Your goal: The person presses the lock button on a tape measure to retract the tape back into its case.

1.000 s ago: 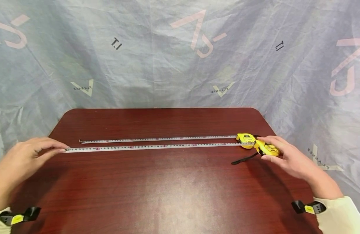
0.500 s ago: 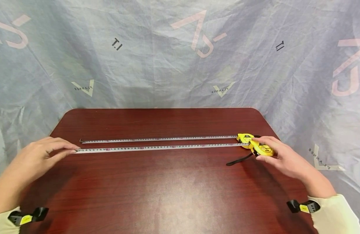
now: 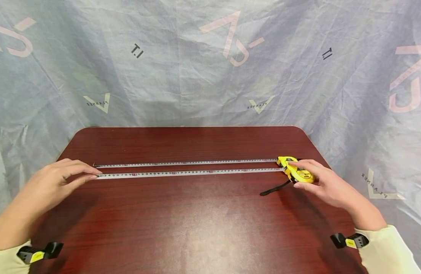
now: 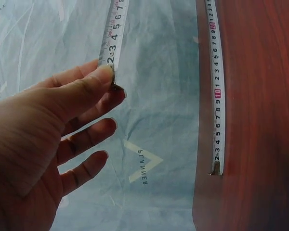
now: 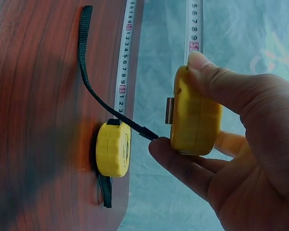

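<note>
My left hand pinches the hook end of a pulled-out tape blade between thumb and fingertips; the other fingers are spread apart in the left wrist view. At the blade's other end, my right hand grips a yellow tape measure, thumb near the blade's mouth. A black wrist strap hangs from this case. The held blade stretches level between my hands, raised off the table. Behind it a second yellow tape measure lies on the table, partly hidden in the head view, its blade also drawn out.
The dark red wooden table has rounded far corners. A grey printed cloth hangs behind and along both sides. Each sleeve carries a black wrist camera, one left and one right.
My left hand has moved right and my right hand left, bringing them closer. Less of the held blade shows outside its case. The tape measure on the table has stayed put.
</note>
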The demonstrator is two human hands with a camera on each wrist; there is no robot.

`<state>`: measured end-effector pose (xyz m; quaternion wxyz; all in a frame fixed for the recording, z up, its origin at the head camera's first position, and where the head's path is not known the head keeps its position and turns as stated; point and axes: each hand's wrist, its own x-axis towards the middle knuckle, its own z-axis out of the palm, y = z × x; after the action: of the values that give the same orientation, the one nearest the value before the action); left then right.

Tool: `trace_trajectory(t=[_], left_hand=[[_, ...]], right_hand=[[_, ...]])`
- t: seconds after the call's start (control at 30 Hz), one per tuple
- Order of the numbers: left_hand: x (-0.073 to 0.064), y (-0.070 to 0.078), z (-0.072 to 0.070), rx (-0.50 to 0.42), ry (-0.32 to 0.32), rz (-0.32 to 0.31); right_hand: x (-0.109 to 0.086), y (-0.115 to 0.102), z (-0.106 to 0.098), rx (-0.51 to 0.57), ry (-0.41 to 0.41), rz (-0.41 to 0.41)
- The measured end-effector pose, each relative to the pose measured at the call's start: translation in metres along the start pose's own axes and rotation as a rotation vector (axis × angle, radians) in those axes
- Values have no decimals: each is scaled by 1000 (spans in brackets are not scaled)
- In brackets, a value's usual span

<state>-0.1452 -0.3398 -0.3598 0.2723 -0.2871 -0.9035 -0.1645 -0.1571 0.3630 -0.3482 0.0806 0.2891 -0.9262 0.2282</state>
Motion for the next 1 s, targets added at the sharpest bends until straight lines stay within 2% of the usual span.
trace_trajectory(t=[0.4, 0.7, 1.0], left_hand=[[12, 9, 10, -26, -61, 27], [26, 21, 19, -48, -64, 64], [35, 27, 25, -47, -75, 82]], right_hand=[[8, -5, 7, 19, -11, -8], [15, -13, 9, 97, -40, 26], [22, -14, 14, 103, -53, 26]])
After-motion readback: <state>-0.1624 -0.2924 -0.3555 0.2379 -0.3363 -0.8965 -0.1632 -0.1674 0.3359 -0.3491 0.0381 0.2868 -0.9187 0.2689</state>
